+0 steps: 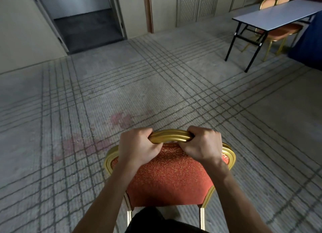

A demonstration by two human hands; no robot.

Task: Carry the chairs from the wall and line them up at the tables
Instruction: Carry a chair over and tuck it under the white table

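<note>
A chair (171,177) with a gold frame and red patterned padding fills the bottom centre, its back facing me. My left hand (137,146) grips the left side of the gold top rail. My right hand (203,144) grips the right side of the same rail. The chair's seat and most of its legs are hidden below the backrest. A folding table (278,14) with a pale top and black legs stands at the far right, well apart from the chair I hold.
A red chair (278,34) is tucked under the table, and two more chair backs (276,0) show behind it. An open doorway (87,21) lies at the far left. Patterned grey carpet (156,86) stretches between me and the table. A dark blue cloth (308,46) hangs at the right edge.
</note>
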